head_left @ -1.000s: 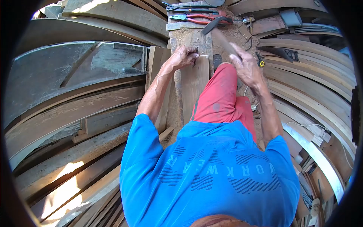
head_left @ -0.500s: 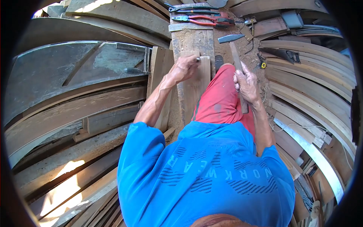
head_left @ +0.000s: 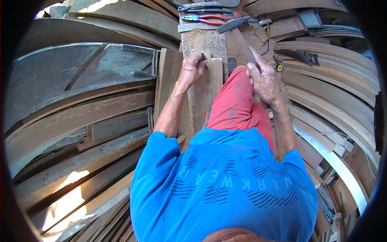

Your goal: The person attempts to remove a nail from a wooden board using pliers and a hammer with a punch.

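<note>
My right hand (head_left: 263,76) grips a hammer (head_left: 243,45) by its wooden handle, the metal head raised at the far end above the bench. Over the near board my left hand (head_left: 193,69) is closed with fingers pinched together. A small dark tip shows at those fingers, but what it belongs to is too small to name. The wooden board (head_left: 209,90) lies lengthwise on the bench beside my red-trousered leg, its far end notched. Part of the board is hidden by my left hand.
Pliers with red handles (head_left: 207,18) lie at the far end of the worn bench (head_left: 201,39), beside other tools. Stacked planks (head_left: 117,107) line the left; more curved boards (head_left: 330,76) fill the right. A handsaw (head_left: 300,55) and a yellow tape measure (head_left: 279,68) are at right.
The hammer head has moved up and left, with its handle tilting further. My left hand has shifted slightly left, and its fingers have turned at the board's far end.
</note>
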A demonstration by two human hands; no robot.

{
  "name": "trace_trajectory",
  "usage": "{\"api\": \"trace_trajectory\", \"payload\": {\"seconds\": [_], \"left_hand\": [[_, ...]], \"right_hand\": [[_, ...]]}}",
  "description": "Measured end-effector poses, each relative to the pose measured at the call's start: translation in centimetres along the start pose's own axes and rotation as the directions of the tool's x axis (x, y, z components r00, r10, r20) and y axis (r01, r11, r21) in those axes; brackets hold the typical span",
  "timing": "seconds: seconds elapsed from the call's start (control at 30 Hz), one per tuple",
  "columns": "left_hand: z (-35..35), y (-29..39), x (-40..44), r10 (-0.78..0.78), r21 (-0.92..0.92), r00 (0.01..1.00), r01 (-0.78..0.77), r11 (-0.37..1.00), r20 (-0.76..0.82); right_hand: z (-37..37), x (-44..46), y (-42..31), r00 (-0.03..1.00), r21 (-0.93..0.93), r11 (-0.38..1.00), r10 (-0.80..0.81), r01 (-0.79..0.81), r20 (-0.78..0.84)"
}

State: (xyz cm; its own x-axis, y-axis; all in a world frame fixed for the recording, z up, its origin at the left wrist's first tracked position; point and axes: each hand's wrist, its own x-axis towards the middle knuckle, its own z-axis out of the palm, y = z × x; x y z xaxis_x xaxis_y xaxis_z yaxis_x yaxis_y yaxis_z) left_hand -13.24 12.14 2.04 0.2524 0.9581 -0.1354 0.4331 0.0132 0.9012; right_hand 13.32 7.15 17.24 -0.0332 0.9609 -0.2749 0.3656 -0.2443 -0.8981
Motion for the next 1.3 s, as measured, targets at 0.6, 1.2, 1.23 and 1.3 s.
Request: {"api": "trace_trajectory", "payload": {"seconds": [0.6, 1.2, 1.23, 1.3], "left_hand": [[0.0, -1.2, 1.2, 0.128, 0.073, 0.989, -0.134, 0.988, 0.079], [1.2, -2.1, 1.1, -0.118, -0.04, 0.971, 0.112, 0.993, -0.207], [1.0, -2.1, 1.3, -0.183, -0.109, 0.959, 0.163, 0.981, -0.215], [1.2, -1.9, 0.7, -0.234, -0.174, 0.949, 0.199, 0.965, -0.211]], "right_hand": [[-0.5, 5.5, -0.4, 0.97, -0.375, 0.905, -0.128, 0.2, 0.208], [4.0, 7.9, 11.1, 0.961, -0.781, 0.576, -0.252, 0.242, 0.112], [4.2, 8.4, 11.5, 0.96, -0.803, 0.544, -0.257, 0.243, 0.116], [4.6, 8.8, 12.6, 0.982, -0.792, 0.584, -0.156, 0.179, 0.107]]}}
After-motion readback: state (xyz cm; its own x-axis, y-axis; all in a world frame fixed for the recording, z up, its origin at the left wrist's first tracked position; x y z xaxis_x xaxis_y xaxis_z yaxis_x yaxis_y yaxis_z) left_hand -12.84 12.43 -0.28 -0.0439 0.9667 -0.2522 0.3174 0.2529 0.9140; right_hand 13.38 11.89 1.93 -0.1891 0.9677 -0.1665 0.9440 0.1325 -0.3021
